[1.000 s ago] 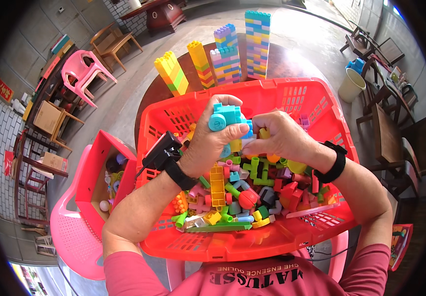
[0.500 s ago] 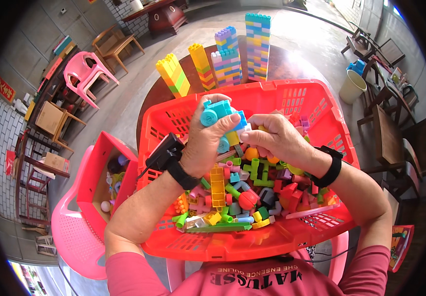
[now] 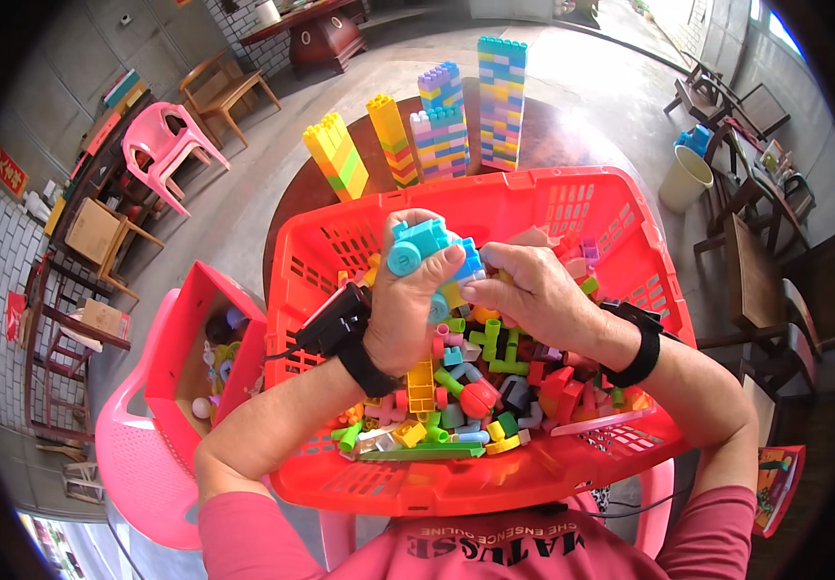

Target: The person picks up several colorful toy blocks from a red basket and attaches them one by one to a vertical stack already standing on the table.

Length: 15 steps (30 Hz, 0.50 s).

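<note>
Above the red plastic basket [image 3: 495, 495], my left hand [image 3: 406, 314] is closed around a toy block assembly [image 3: 425, 238]. It is turquoise with round wheel-like parts, plus some blue and yellow blocks at its right end. My right hand [image 3: 545, 295] touches that end, thumb and fingers pinched against it; the small piece between them is mostly hidden. Below both hands the basket holds a heap of loose toy pieces, among them green pipe-shaped pieces [image 3: 504, 358], a yellow ladder-like piece [image 3: 421, 389] and a flat green strip [image 3: 437, 451].
Behind the basket, on a round brown table [image 3: 292, 208], stand several block towers, the tallest [image 3: 501, 101] multicoloured. A pink-red box [image 3: 178, 372] of small toys rests on a pink chair [image 3: 132, 474] at left. A pale bin [image 3: 685, 181] and wooden furniture stand at right.
Both hands and the assembly sit slightly lower in the picture. My right fingertips have shifted along the assembly's right end, and the white piece seen there before is now mostly covered.
</note>
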Available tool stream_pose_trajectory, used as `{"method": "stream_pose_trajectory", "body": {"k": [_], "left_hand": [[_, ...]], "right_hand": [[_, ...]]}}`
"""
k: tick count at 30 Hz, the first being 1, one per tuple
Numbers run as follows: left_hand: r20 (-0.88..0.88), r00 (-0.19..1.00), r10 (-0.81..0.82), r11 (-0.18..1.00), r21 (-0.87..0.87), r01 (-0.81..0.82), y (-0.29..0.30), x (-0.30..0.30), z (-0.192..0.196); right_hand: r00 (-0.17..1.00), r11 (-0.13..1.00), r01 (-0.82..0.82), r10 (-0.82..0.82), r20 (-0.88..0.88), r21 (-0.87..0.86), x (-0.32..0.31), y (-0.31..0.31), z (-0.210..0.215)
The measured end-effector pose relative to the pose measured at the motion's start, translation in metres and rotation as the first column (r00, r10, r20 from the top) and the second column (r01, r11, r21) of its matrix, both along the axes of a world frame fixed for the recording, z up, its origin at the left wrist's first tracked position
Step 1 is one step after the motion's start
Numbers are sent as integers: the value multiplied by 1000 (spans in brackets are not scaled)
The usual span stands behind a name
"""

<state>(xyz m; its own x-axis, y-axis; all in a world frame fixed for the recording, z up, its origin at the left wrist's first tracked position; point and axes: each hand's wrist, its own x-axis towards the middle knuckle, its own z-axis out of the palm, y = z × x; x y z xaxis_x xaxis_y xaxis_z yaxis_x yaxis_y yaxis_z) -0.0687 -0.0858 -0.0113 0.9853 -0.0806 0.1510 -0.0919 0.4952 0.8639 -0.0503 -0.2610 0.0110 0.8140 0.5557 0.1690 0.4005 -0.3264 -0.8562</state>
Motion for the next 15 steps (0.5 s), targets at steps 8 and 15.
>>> {"method": "stream_pose_trajectory", "body": {"k": [8,15], "left_hand": [[-94,995,-44,999,-9,44,-1,16,-6],[-225,963,-149,988,-65,138,12,32,-16]], "right_hand": [[993,995,-54,45,-112,-81,23,-4,-3],[911,986,30,41,-411,165,39,-32,4]]}}
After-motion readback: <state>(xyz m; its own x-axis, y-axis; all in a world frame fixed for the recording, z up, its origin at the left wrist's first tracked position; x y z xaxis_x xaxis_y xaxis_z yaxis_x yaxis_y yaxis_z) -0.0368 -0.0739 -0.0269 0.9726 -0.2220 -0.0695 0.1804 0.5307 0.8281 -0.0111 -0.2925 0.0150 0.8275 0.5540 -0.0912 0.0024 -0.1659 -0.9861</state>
